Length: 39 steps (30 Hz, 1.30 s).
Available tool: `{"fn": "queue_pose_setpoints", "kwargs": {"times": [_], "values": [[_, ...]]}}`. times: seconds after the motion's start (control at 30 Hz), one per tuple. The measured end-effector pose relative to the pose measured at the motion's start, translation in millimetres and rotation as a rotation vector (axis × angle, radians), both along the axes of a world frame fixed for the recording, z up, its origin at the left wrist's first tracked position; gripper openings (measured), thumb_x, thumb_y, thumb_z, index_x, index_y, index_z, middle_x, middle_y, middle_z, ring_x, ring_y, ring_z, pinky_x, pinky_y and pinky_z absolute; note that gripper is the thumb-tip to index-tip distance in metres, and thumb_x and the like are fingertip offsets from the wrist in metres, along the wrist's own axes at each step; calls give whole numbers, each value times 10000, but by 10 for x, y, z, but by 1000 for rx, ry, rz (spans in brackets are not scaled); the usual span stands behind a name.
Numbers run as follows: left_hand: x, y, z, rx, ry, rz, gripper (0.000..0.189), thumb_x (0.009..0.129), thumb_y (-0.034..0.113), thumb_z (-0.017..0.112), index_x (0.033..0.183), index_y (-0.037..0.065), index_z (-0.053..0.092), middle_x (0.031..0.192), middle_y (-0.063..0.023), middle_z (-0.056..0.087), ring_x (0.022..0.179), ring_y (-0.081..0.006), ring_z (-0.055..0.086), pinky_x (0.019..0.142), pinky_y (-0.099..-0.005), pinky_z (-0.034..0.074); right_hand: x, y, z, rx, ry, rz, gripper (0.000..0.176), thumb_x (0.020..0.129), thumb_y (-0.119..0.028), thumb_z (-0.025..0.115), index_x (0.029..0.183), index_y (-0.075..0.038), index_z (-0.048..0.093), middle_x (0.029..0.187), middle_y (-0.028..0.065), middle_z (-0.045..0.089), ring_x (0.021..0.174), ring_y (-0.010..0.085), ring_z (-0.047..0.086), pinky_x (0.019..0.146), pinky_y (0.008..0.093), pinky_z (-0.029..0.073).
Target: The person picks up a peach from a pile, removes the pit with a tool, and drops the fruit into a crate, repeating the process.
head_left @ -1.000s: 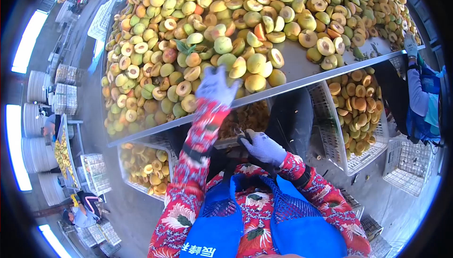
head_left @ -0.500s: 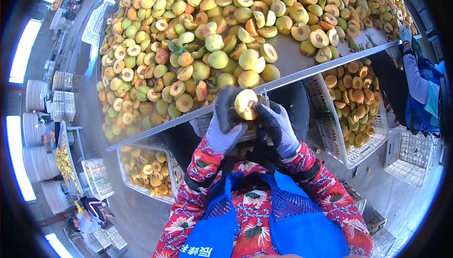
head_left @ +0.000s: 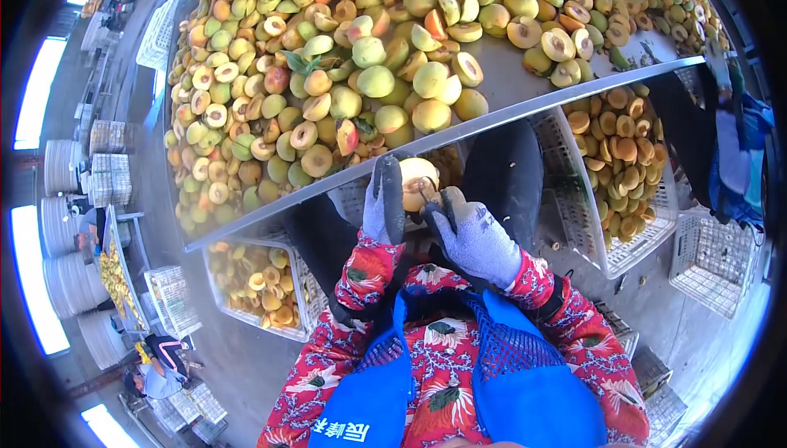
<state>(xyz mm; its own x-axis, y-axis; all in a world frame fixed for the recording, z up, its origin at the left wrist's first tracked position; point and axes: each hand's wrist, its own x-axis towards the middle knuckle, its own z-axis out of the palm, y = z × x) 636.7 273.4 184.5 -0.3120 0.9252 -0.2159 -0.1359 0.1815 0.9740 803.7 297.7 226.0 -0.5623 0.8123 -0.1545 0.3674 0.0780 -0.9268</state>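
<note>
Two gloved hands, one left point(head_left: 381, 209) and one right point(head_left: 481, 239), are at one held fruit point(head_left: 416, 176). One large table point(head_left: 504, 79) spans 12 o'clock, its pieces too many to count. Two fruit-filled crates are plain to see: a left crate point(head_left: 307, 296) at 8 o'clock, a right crate point(head_left: 578, 222) at 3. One smaller table point(head_left: 129, 266) lies towards 9; four bright panels point(head_left: 37, 280) show between 8 and 10.

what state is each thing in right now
Pale yellow round fruit: cut open, held
Left hand in lavender-grey glove: gripping the fruit
Right hand in matching glove: fingers at the fruit
Grey metal table: heaped with cut fruit
Right white plastic crate: holding fruit halves
</note>
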Motion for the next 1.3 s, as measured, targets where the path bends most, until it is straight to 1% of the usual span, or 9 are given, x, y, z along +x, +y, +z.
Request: {"fn": "queue_pose_setpoints", "kwargs": {"times": [0.3, 0.37, 0.63, 0.83, 0.9, 1.0, 1.17, 1.23, 1.3], "values": [[215, -19, 22, 166, 665, 58, 273, 988, 227, 439, 1141, 28, 547, 1032, -181, 624, 958, -314, 623, 828, -373, 485, -27, -19, -114, 158, 254, 46, 244, 956, -253, 516, 923, -11, 502, 566, 93, 497, 415, 277, 506, 421, 369, 414], [274, 0, 203, 145, 515, 96, 271, 986, 243, 452, 1139, 41, 549, 989, -174, 645, 917, -310, 642, 797, -386, 497, 61, 73, 123, -943, 457, 126, 315, 979, -352, 477, 931, -43, 516, 576, 2, 461, 414, 121, 461, 393, 260, 357], [31, -127, -122, 195, 240, -170, 321, 1000, 235, 417, 1121, -9, 585, 1046, -134, 648, 972, -264, 608, 889, -367, 476, 60, -34, -296, -2026, 1019, 175, 309, 970, -362, 500, 901, -64, 544, 562, -19, 455, 374, 60, 406, 301, 183, 303], [-492, -686, -1663, 101, 725, 105, 418, 996, 338, 420, 1244, 5, 468, 1236, -208, 483, 1102, -269, 507, 931, -404, 450, -169, -64, -466, -1924, 1128, 265, 304, 973, -345, 503, 860, -69, 562, 509, -15, 442, 331, 64, 371, 288, 184, 284], [69, -241, -264, 134, 226, 295, 413, 993, 362, 428, 1145, -14, 500, 1109, -182, 509, 1024, -290, 517, 905, -429, 444, -180, -58, -356, -1725, 964, 172, 307, 960, -368, 531, 862, -79, 560, 526, -15, 448, 338, 56, 373, 296, 177, 306], [-218, -339, -397, 97, 798, 28, 440, 1005, 413, 368, 1125, 5, 481, 1079, -145, 505, 1002, -270, 517, 889, -409, 438, -166, -38, -245, -1755, 921, 168, 295, 948, -382, 554, 860, -101, 562, 550, -18, 481, 356, 41, 396, 308, 161, 321], [-126, -430, -394, 90, 365, 169, 463, 998, 450, 357, 1130, 20, 469, 1082, -118, 505, 946, -240, 541, 851, -379, 464, -260, -141, -475, -1911, 1072, 254, 313, 962, -365, 526, 885, -63, 557, 520, -2, 486, 328, 60, 402, 291, 170, 323], [-285, -491, -548, 377, 1048, 3, 489, 972, 360, 450, 1292, -8, 434, 1197, -228, 507, 1072, -351, 539, 924, -433, 456, -259, -160, -505, -1992, 1119, 300, 325, 965, -364, 517, 887, -51, 552, 514, 3, 486, 323, 63, 400, 287, 172, 323], [-165, -406, -492, 265, 583, 148, 518, 971, 382, 451, 1317, -2, 415, 1187, -215, 516, 1061, -339, 548, 927, -425, 458, -285, -178, -502, -1961, 1245, 403, 370, 980, -390, 463, 905, -36, 535, 512, -4, 470, 319, 60, 394, 288, 175, 329]]}}
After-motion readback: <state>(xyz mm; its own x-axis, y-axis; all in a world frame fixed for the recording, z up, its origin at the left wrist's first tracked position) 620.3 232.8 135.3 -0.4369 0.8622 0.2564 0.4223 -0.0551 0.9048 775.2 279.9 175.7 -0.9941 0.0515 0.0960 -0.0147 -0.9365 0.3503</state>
